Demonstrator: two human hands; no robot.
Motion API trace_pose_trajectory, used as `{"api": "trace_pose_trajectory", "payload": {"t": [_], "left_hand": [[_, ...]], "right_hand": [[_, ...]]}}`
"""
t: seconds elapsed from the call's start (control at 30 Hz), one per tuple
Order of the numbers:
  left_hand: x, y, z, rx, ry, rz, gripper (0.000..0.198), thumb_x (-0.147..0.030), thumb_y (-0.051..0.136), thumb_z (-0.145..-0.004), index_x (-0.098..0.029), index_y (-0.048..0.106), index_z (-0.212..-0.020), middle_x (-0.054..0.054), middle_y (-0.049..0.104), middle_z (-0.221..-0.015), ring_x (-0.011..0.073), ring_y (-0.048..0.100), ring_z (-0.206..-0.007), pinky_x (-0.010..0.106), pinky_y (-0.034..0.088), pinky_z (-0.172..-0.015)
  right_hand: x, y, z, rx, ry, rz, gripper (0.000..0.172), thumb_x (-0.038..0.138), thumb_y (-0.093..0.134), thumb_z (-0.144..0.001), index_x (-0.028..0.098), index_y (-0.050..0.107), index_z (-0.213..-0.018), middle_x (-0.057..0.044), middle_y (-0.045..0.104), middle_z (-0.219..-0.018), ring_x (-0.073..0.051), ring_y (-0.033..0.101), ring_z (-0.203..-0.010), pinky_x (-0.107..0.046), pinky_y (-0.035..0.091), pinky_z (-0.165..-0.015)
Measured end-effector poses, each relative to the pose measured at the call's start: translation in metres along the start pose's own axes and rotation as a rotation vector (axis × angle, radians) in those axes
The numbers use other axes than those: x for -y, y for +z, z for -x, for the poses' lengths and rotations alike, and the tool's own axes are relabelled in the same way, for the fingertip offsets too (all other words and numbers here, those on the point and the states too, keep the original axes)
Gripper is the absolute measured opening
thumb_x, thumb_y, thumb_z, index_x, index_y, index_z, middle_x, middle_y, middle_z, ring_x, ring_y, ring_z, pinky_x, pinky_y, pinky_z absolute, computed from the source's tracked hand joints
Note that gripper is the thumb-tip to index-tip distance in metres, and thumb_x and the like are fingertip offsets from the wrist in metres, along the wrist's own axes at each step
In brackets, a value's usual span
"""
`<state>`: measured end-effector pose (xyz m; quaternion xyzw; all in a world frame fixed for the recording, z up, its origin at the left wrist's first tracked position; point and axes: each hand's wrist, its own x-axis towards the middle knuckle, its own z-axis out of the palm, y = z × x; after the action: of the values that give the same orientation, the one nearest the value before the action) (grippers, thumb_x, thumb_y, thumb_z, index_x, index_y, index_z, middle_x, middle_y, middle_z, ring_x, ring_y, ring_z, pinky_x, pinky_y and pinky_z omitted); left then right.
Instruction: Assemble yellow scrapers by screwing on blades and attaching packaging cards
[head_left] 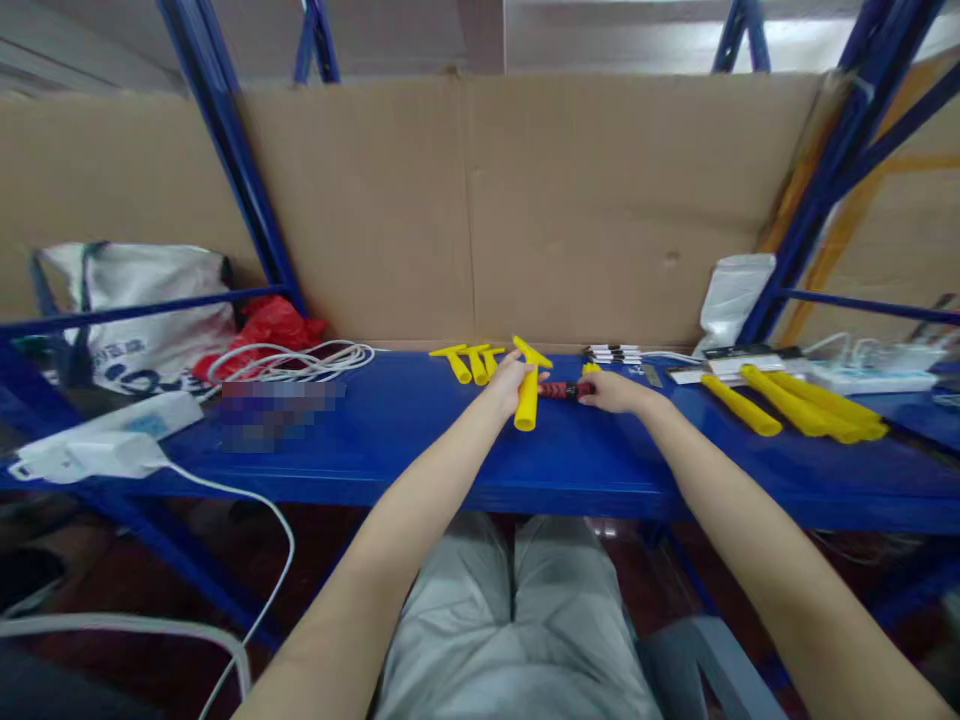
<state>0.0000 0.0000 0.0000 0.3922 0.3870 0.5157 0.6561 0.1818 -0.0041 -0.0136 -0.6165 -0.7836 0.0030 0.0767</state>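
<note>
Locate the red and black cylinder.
In the head view, the cylinder is just right of centre, between the left hand, which holds a yellow T-shaped piece, and the right hand at its right end.

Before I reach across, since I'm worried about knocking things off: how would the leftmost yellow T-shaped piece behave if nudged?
The leftmost yellow T-shaped piece looks stiff, its outline straight and unsagging. It probably wouldn't roll far: the stem looks round, but the crossbar should stop it turning. It might slide instead, as the blue table looks smooth.
</note>
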Motion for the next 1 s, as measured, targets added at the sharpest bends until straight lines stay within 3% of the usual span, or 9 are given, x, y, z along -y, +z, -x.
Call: {"api": "trace_pose_trajectory", "payload": {"t": [0.2, 0.43, 0.7, 1.0], "left_hand": [[0.002, 0.000, -0.002, -0.003, 0.005, -0.008, 0.065, 0.003, 0.039, -0.078, -0.028, 0.034, -0.135, 0.009, 0.062, -0.112, 0.0120, 0.065, -0.058, 0.017, 0.041, -0.039], [0.004, -0.001, -0.004, -0.020, 0.018, -0.026, 0.063, 0.003, 0.039, -0.080, -0.028, 0.036, -0.135, 0.008, 0.063, -0.106, 0.0083, 0.061, -0.050, 0.016, 0.040, -0.039], [0.007, -0.005, -0.014, -0.039, 0.035, -0.033, 0.066, -0.001, 0.050, -0.080, -0.031, 0.034, -0.137, 0.009, 0.062, -0.114, 0.0081, 0.062, -0.051, 0.016, 0.042, -0.041], [0.012, -0.009, -0.018, 0.003, -0.022, -0.127, 0.067, 0.001, 0.050, -0.080, -0.027, 0.032, -0.138, 0.011, 0.063, -0.112, 0.0068, 0.060, -0.046, 0.016, 0.040, -0.038]], "right_hand": [[-0.012, 0.001, -0.003, -0.047, -0.110, -0.098, 0.009, 0.024, 0.060, -0.074, 0.018, 0.064, -0.079, -0.003, 0.066, -0.075, -0.015, 0.058, -0.068, -0.023, 0.041, -0.060], [-0.014, -0.004, 0.000, -0.111, -0.065, -0.703, 0.012, 0.027, 0.064, -0.075, 0.017, 0.058, -0.076, 0.000, 0.061, -0.059, -0.011, 0.056, -0.052, -0.022, 0.044, -0.052], [-0.010, -0.021, 0.006, -0.468, 0.109, -1.070, 0.029, 0.041, 0.067, -0.075, 0.017, 0.053, -0.069, 0.004, 0.053, -0.045, -0.008, 0.048, -0.033, -0.019, 0.036, -0.034], [-0.016, -0.022, 0.001, -0.816, 0.149, -1.188, 0.037, 0.051, 0.066, -0.070, 0.020, 0.049, -0.064, 0.003, 0.053, -0.046, -0.014, 0.057, -0.040, -0.022, 0.039, -0.035]]}}
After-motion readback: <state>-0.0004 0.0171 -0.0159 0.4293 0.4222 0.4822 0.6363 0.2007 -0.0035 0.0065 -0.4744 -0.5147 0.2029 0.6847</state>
